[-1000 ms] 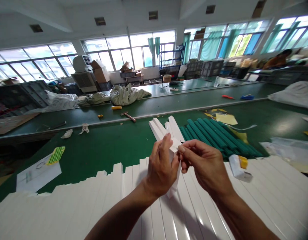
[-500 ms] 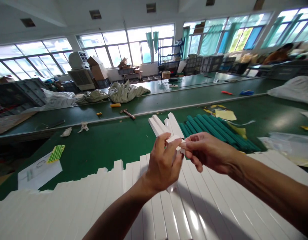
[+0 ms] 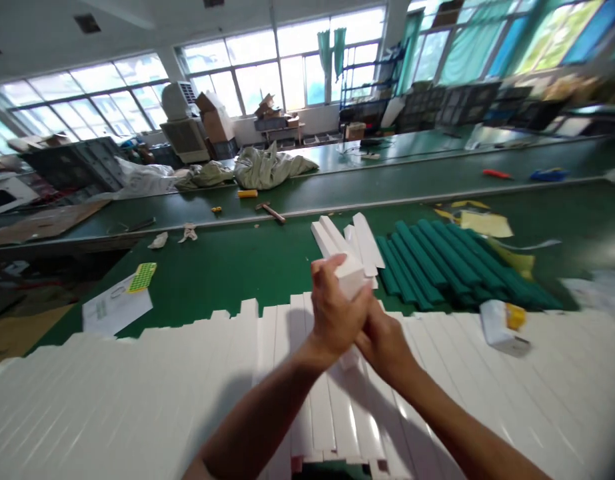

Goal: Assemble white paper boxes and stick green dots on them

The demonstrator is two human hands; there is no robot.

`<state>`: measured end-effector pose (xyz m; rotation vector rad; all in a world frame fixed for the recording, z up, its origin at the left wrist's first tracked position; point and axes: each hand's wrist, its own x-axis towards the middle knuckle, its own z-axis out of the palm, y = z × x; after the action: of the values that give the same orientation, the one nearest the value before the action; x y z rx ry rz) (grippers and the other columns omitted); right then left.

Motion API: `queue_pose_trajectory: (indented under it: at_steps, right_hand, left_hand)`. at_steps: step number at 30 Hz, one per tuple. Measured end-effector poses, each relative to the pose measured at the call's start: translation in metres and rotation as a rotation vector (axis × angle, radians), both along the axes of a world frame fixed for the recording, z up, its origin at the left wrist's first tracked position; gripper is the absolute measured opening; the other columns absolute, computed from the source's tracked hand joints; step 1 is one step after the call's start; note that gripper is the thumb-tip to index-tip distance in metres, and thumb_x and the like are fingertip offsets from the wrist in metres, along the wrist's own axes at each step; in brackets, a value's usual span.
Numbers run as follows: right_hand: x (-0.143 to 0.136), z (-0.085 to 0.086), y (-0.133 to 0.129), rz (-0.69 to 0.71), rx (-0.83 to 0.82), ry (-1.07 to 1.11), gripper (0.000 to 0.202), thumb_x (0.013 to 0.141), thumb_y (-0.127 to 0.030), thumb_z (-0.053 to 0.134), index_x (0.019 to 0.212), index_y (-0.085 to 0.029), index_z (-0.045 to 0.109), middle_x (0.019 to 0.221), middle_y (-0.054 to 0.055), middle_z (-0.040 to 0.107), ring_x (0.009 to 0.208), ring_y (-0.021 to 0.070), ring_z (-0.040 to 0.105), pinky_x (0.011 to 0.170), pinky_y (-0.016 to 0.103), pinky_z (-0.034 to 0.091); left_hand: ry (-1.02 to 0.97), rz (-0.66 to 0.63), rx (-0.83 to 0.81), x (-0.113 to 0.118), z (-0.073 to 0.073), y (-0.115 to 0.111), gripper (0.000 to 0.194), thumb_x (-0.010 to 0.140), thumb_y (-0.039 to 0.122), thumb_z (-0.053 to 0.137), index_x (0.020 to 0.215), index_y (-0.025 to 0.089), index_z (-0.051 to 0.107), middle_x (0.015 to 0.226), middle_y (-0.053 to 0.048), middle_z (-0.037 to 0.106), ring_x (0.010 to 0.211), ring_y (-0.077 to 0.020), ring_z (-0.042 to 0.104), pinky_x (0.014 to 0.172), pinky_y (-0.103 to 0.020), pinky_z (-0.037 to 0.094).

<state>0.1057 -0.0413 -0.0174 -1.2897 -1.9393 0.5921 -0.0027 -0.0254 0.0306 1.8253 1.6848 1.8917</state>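
Note:
My left hand (image 3: 334, 310) is wrapped round a long white box (image 3: 350, 275), whose closed-looking end points away from me. Just below that end, my right hand (image 3: 384, 333) presses against the box's right side, its fingers partly hidden behind it and my left hand. Beneath both hands runs a wide row of long white boxes (image 3: 202, 373), laid side by side. Beyond the hands, a few white boxes (image 3: 330, 235) rest on the green table (image 3: 227, 260). Several dark green ribbed rolls (image 3: 427, 257) lie to their right.
A small white box with a yellow item (image 3: 502, 327) sits on the row at right. Paper (image 3: 117, 307) with a green-yellow card lies at left. Farther off are a hammer (image 3: 272, 212), crumpled cloth (image 3: 267, 167), a red tool (image 3: 497, 174) and a yellow sheet (image 3: 486, 223).
My right hand has moved from the box's open flaps down to its side, below my left hand. The box end now looks closed. The view has turned, showing the small white box at right.

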Motion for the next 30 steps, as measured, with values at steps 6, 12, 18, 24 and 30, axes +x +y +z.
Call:
queue_pose_trajectory:
  at_steps: [6,12,18,24,30]
  right_hand:
    - [0.025,-0.027,0.014,0.086,-0.193,-0.282,0.024,0.086,-0.038,0.06,0.098,-0.019,0.065,0.074,0.003,0.068,0.067,0.0154,0.062,0.064,0.024,0.043]
    - [0.113,-0.073,0.101,-0.56,-0.354,-0.545,0.033,0.091,-0.026,0.049,0.109,-0.002,0.061,0.113,0.027,0.059,0.107,0.0318,0.058,0.086,0.039,0.041]
    - [0.157,-0.102,0.162,-0.731,-0.61,-0.619,0.028,0.082,-0.017,0.054,0.102,-0.003,0.068,0.103,0.025,0.065,0.101,0.0349,0.062,0.084,0.046,0.04]
    - [0.178,-0.131,0.18,-0.694,-0.659,-0.637,0.037,0.083,-0.032,0.059,0.109,-0.007,0.068,0.111,0.024,0.065,0.104,0.0358,0.062,0.077,0.04,0.046]
    - [0.188,-0.146,0.183,-0.72,-0.617,-0.663,0.041,0.088,-0.04,0.051,0.105,-0.005,0.066,0.104,0.024,0.067,0.098,0.0383,0.065,0.074,0.045,0.048]
  left_hand:
    - [0.051,0.115,-0.577,-0.073,-0.013,0.042,0.055,0.064,0.021,0.067,0.117,0.021,0.048,0.105,-0.005,0.057,0.082,-0.0171,0.061,0.074,-0.031,0.051]
    - [0.158,0.185,-1.065,-0.143,-0.086,0.045,0.06,0.07,0.031,0.059,0.125,0.009,0.046,0.102,-0.014,0.064,0.083,-0.0249,0.065,0.065,-0.032,0.049]
    - [0.64,0.334,-1.128,-0.183,-0.132,0.038,0.074,0.072,0.037,0.055,0.139,0.011,0.037,0.144,-0.019,0.041,0.128,-0.0381,0.04,0.092,-0.054,0.039]
    - [0.885,0.339,-0.856,-0.156,-0.129,0.093,0.06,0.088,0.036,0.044,0.144,0.015,0.033,0.147,-0.02,0.035,0.129,-0.0373,0.033,0.092,-0.055,0.038]
    - [1.128,-0.119,-0.721,-0.065,-0.163,0.215,0.065,0.085,0.003,0.036,0.145,0.028,0.034,0.153,-0.009,0.033,0.139,-0.0302,0.026,0.105,-0.056,0.028]
